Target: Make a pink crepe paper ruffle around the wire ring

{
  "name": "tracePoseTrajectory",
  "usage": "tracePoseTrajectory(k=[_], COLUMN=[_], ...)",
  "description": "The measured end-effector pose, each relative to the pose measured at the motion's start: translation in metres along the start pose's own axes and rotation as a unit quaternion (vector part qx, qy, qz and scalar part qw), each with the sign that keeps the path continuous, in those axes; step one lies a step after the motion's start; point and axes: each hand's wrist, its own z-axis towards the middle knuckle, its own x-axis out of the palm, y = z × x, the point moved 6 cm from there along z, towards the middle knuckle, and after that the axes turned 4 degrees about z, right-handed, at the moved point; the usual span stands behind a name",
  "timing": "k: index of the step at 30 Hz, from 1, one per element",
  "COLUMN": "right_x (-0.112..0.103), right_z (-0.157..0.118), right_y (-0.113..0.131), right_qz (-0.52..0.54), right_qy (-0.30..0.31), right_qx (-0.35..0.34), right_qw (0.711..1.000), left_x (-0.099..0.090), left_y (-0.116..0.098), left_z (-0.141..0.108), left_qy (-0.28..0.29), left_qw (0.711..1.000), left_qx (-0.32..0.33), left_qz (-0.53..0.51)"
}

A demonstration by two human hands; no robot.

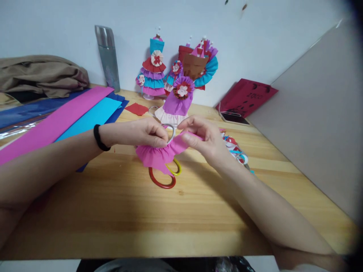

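A pink ruffled crepe strip [154,155] hangs between my two hands over the wooden table [127,211]. My left hand [151,133] is closed, pinching its gathered upper edge together with a white ring [172,130]. The strip's flatter right end lies between the thumb and fingers of my right hand [198,136], also closed on it. Below the ruffle, scissors with a red handle loop [163,184] and a yellow loop [178,166] rest on the table; their blades are hidden.
Several small crepe dresses on stands [153,81] are at the back. Pink and cyan sheets [87,117] lie left, near a grey bottle [109,62]. Scraps [234,147], a phone [235,119] and a red bag [246,97] are right. A red piece [136,109] lies behind my left hand.
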Motion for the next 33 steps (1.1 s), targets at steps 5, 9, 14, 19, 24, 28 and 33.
tracePoseTrajectory(k=[5, 9, 14, 19, 24, 28, 33], right_x=[-0.016, 0.007, 0.020, 0.023, 0.026, 0.026, 0.040], right_z=[0.002, -0.003, -0.009, -0.009, -0.007, -0.005, -0.007], right_y=[-0.023, -0.037, -0.019, -0.022, -0.033, -0.036, -0.047], right_qz=[0.156, 0.219, 0.131, 0.191, 0.225, 0.208, 0.291], right_qy=[-0.135, -0.076, -0.072, -0.070, -0.038, -0.077, -0.064], right_qx=[0.006, 0.048, 0.010, 0.033, 0.058, 0.085, 0.124], right_qw=[0.978, 0.971, 0.989, 0.978, 0.972, 0.971, 0.947], left_x=[-0.018, -0.024, -0.018, -0.017, -0.014, -0.011, -0.010], left_y=[-0.003, 0.000, 0.000, 0.001, 0.002, 0.001, 0.000], left_z=[-0.006, -0.007, -0.003, -0.001, 0.000, 0.001, 0.000], left_qy=[-0.078, -0.124, -0.101, -0.096, -0.077, -0.078, -0.078], left_qw=[0.997, 0.992, 0.995, 0.993, 0.993, 0.989, 0.983], left_qx=[0.007, 0.007, 0.027, 0.040, 0.038, 0.057, 0.060], left_qz=[-0.018, -0.022, 0.004, 0.050, 0.075, 0.115, 0.153])
